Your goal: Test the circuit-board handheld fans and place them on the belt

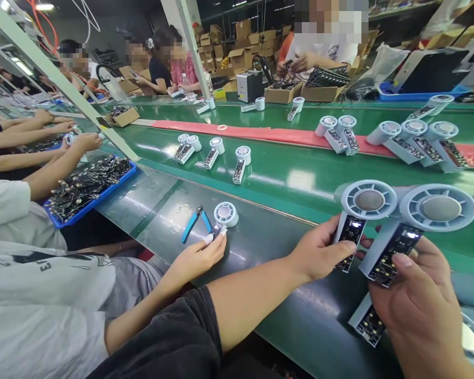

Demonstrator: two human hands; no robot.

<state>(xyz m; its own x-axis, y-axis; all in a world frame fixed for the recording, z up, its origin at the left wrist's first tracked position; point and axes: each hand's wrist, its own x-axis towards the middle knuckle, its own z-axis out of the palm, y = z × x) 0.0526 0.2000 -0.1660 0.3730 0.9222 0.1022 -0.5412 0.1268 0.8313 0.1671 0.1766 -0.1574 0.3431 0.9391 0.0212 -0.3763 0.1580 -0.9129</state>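
My left hand (319, 252) is closed around the handle of a light blue handheld fan (369, 200), the thumb on its bare black circuit board. In my right hand (422, 289) is a second handheld fan (440, 208), gripped by the handle with the thumb against the board. Both fan heads face up and toward me, and a small white light glows on each board. Below my right hand, another fan handle (369, 321) with an exposed board lies on the bench; my hand hides part of it. A further round fan head (470, 337) shows at the right edge.
A co-worker's hand (205, 258) to my left holds a fan (226, 213) beside blue-handled cutters (197, 221). Several fans (243, 155) lie on the green belt (278, 173) and along the red strip (260, 134). A blue tray (132, 171) holds wired parts. People sit opposite.
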